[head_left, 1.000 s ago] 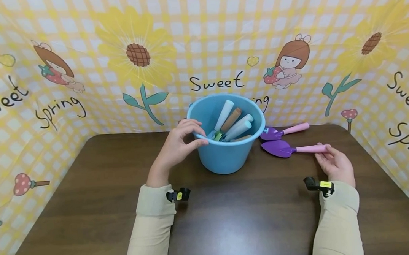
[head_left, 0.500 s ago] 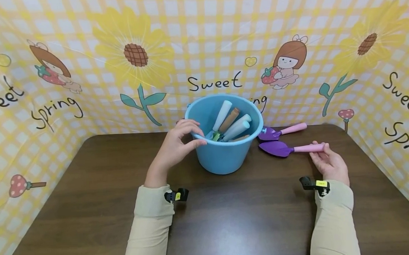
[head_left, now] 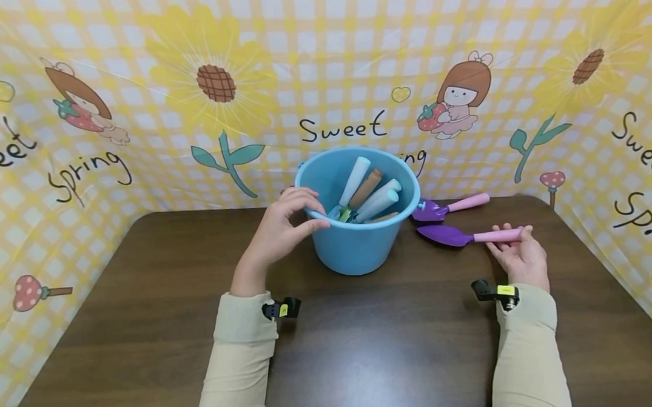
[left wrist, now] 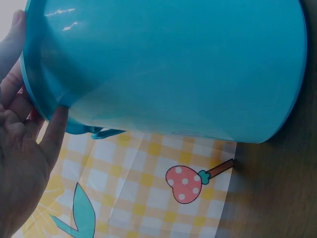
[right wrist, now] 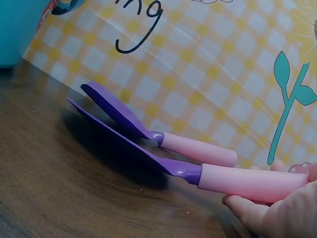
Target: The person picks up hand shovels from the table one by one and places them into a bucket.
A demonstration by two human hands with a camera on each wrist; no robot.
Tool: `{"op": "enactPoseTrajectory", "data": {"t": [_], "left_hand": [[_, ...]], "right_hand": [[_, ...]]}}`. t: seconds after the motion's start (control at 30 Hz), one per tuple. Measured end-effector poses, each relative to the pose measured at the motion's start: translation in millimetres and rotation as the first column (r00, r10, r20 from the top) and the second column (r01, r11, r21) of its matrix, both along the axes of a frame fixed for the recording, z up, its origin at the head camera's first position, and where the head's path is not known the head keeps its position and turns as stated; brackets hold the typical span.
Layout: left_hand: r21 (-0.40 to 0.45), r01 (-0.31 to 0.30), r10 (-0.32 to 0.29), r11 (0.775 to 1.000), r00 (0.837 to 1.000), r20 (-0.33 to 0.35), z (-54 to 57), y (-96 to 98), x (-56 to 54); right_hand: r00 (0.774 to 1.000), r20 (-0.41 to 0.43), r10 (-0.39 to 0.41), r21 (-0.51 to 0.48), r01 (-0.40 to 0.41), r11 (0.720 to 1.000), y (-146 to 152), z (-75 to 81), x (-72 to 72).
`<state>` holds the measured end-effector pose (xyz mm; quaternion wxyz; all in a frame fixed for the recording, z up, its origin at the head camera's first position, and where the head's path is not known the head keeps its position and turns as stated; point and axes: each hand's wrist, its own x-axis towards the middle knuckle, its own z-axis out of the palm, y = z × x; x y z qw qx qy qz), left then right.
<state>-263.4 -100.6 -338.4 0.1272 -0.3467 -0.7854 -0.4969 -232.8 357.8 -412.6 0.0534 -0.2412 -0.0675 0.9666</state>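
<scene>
A blue bucket [head_left: 355,251] stands upright at the back of the table, with several tool handles [head_left: 377,204] in pale blue and brown leaning inside it. At its left side my left hand [head_left: 278,230] holds the rim between thumb and fingers, as the left wrist view also shows. My right hand [head_left: 516,259] grips a purple trowel [head_left: 444,235] by the end of its pink handle [right wrist: 247,182]. The trowel's blade tilts above the tabletop, with a shadow under it. Behind it lies a second purple garden tool [head_left: 432,211] with a pink handle, its blade partly behind the bucket.
The dark wooden table [head_left: 332,349] ends at the back against a yellow checked cloth [head_left: 319,58] printed with flowers and lettering. The cloth also rises on the left and right sides. Each sleeve cuff bears a small black camera [head_left: 281,308].
My right hand has shifted a little left, its fingers changing their hold on the handle, and the trowel's blade now tilts more. The left hand and bucket stay in place.
</scene>
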Motion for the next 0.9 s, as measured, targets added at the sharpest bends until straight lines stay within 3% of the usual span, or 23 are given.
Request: {"op": "enactPoseTrajectory", "data": {"t": [0.4,0.67,0.9], "left_hand": [[-0.002,-0.004,0.004,1.0,1.0,0.01,1.5,1.7,0.9],[-0.001,0.007,-0.007,1.0,1.0,0.003,7.0,3.2,-2.7],[-0.006,0.001,-0.001,1.0,1.0,0.015,3.1,0.1,-0.1]], "right_hand": [[0.998,-0.02,-0.051,0.046,0.052,0.998,-0.5,-2.5,-2.8],[0.992,-0.096,-0.084,-0.054,0.079,0.995,3.1,1.4,-2.2],[0.989,-0.13,-0.066,-0.058,0.059,0.997,0.0,2.9,1.3]]}}
